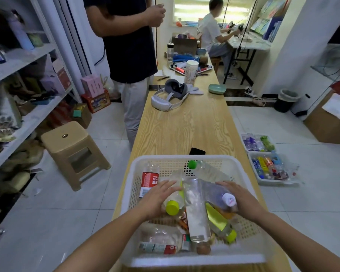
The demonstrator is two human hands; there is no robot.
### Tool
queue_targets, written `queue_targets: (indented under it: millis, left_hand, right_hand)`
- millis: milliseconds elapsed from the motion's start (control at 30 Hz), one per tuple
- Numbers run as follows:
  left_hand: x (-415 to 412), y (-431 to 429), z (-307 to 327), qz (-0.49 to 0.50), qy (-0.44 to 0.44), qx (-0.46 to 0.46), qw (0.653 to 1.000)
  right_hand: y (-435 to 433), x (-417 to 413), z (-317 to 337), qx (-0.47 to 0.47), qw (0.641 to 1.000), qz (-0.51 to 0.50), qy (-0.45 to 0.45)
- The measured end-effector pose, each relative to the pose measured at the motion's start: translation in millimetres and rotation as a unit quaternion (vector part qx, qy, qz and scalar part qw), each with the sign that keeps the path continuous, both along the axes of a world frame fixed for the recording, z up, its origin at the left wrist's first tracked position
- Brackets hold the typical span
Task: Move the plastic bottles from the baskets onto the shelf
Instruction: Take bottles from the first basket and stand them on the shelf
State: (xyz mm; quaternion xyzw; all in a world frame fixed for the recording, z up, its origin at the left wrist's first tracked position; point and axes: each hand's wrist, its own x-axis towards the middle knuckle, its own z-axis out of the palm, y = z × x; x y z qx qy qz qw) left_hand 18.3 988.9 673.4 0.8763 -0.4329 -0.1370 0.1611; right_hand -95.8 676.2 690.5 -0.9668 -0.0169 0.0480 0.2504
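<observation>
A white plastic lattice basket [130,185] sits at the near end of a long light wooden table [185,124], heaped with plastic bottles lying at all angles. The left hand [157,197] rests on a clear bottle with a yellow-green cap [172,208] at the left of the heap, its fingers fairly straight and spread over the bottle's body. The right hand [238,197] is wrapped over a purple-tinted bottle with a white cap [228,199] at the right, fingers across the top and thumb curled under near the cap. Between the hands lies a tall clear label-free bottle [194,211]. A red-labelled clear bottle [149,179] leans on the left wall, and a clear bottle with a green cap [192,164] lies by the far rim. Just beyond the basket is a black phone [197,151], and farther along the table a white headset [169,99]. A white metal shelf [28,54], crowded with goods, runs along the left, with a beige plastic stool [71,146] beside it. Two more white floor baskets [271,169] holding bottles stand on the tiles to the right. A standing person in a dark shirt [130,46] is at the table's left.
</observation>
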Motion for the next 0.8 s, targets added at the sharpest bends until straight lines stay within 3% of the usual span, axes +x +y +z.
queue_targets:
  millis: [100, 200, 267, 367, 467, 633, 800]
  left_hand:
    - [13, 6, 2, -0.013, 0.061, -0.038, 0.997]
    - [28, 8, 8, 0.015, 0.16, -0.103, 0.982]
    - [31, 5, 20, 0.107, 0.288, -0.198, 0.931]
    - [36, 0, 36, 0.246, 0.388, -0.319, 0.829]
    - [44, 2, 34, 0.308, 0.419, -0.37, 0.77]
    - [50, 10, 51, 0.324, 0.45, -0.421, 0.718]
    - [56, 9, 67, 0.334, 0.475, -0.437, 0.687]
  right_hand:
    - [27, 10, 3, 0.18, 0.977, -0.113, -0.024]
    - [56, 35, 9, 0.279, 0.937, -0.21, 0.001]
    - [65, 47, 9, 0.317, 0.918, -0.239, 0.024]
    - [67, 49, 2, 0.325, 0.911, -0.252, 0.038]
    - [65, 47, -3, 0.322, 0.903, -0.283, 0.028]
    - [66, 41, 9, 0.313, 0.892, -0.324, -0.019]
    - [59, 47, 43, 0.326, 0.892, -0.308, -0.051]
